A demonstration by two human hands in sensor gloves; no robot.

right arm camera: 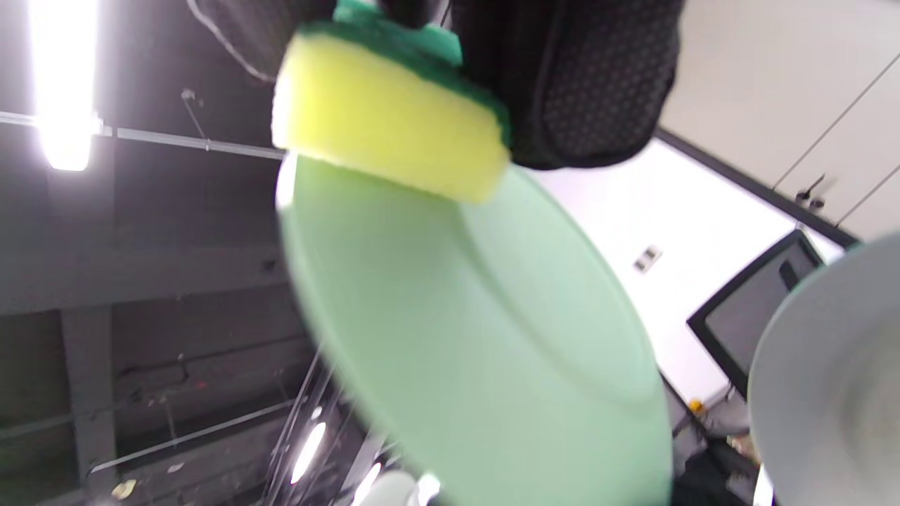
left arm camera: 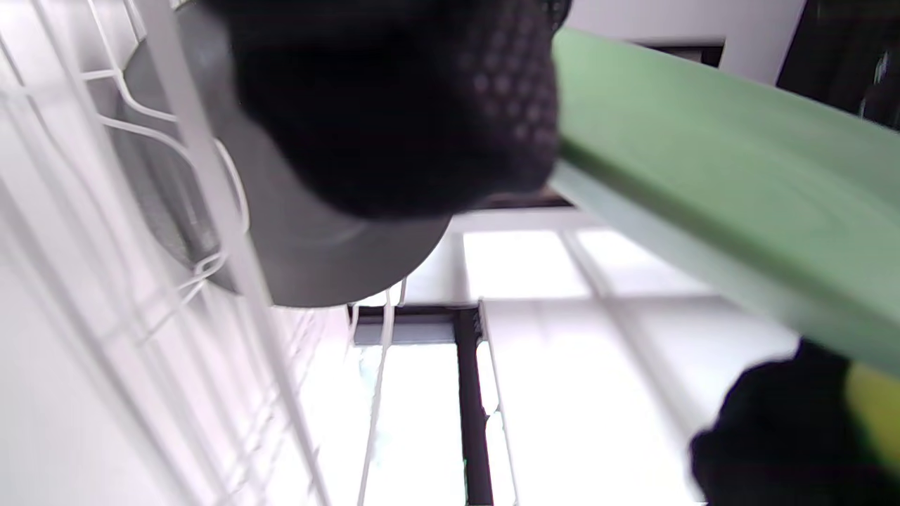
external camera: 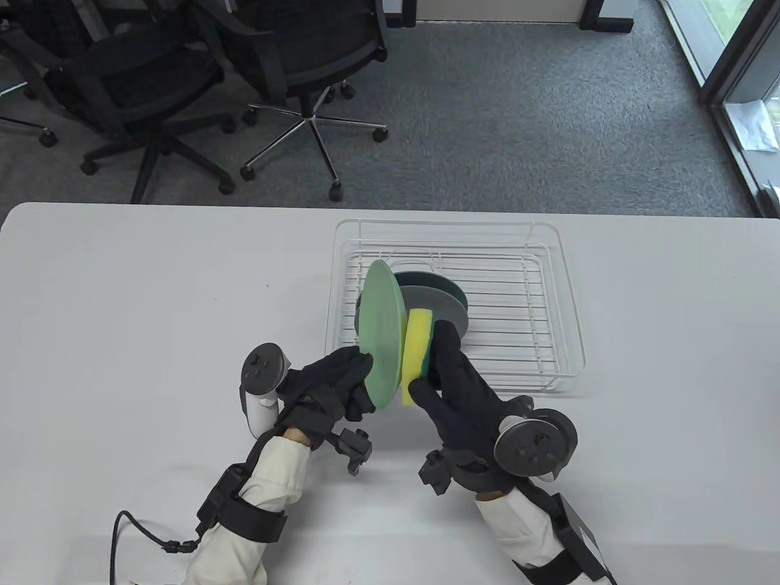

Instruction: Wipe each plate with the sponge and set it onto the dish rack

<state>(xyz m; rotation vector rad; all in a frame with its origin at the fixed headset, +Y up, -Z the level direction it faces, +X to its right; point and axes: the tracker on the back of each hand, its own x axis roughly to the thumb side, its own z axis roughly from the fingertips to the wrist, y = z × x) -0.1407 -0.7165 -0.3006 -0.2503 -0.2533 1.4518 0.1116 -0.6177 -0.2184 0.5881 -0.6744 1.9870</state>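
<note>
My left hand (external camera: 341, 381) grips the lower rim of a light green plate (external camera: 382, 332), held on edge in front of the white wire dish rack (external camera: 557, 256). My right hand (external camera: 448, 378) holds a yellow sponge with a green backing (external camera: 418, 353) and presses its yellow face against the plate's right side. The right wrist view shows the sponge (right arm camera: 387, 119) lying on the green plate (right arm camera: 478, 337). In the left wrist view the green plate (left arm camera: 717, 183) crosses the upper right beside my gloved fingers (left arm camera: 394, 105). A grey plate (external camera: 448, 304) and a dark green plate (external camera: 454, 291) stand in the rack.
The rack sits at the table's middle right, with most of its right half unfilled. The white table (external camera: 122, 317) stretches bare to the left. Black office chairs (external camera: 152, 79) stand on the carpet beyond the far edge. A black cable (external camera: 131, 530) trails from my left forearm.
</note>
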